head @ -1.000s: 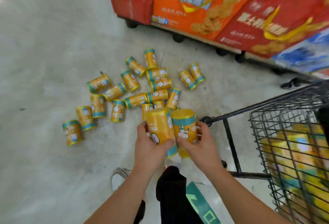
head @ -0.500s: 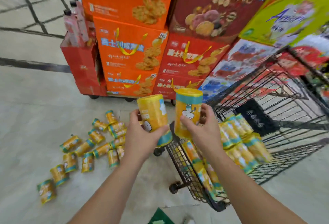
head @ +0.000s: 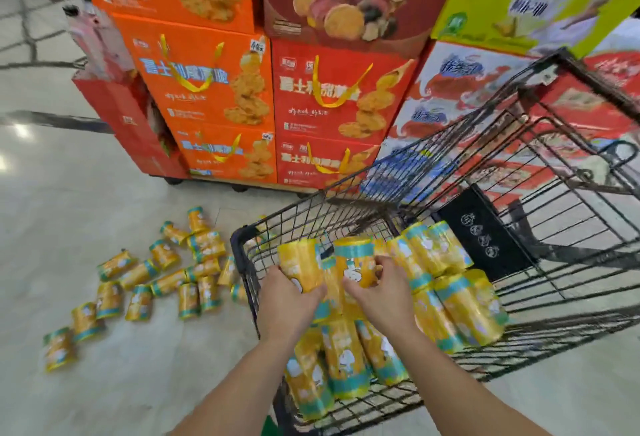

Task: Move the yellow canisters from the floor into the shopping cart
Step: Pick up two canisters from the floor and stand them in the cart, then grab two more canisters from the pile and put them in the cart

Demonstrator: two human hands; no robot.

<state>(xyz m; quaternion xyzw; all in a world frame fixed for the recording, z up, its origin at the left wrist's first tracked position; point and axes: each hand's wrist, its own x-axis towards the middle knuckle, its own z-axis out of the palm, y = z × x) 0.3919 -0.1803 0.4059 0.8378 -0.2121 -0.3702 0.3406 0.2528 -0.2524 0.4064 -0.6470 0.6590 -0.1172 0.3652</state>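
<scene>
Both hands are down inside the black wire shopping cart point(head: 540, 273). My left hand point(head: 287, 297) grips one yellow canister point(head: 300, 264) with a teal band. My right hand point(head: 382, 293) grips a second yellow canister point(head: 353, 259) right beside it. Several yellow canisters point(head: 453, 311) lie stacked in the cart basket around and below my hands. Several more yellow canisters point(head: 166, 280) lie scattered on the pale floor to the left of the cart.
A tall stack of orange and red snack boxes point(head: 242, 89) stands just behind the cart and the floor pile. A black panel point(head: 481, 228) hangs inside the cart. Pale polished floor point(head: 69, 210) stretches to the left.
My hands carried the two canisters up from the floor, over the cart rim, and lowered them into the basket among the stacked ones. My view swung right toward the cart.
</scene>
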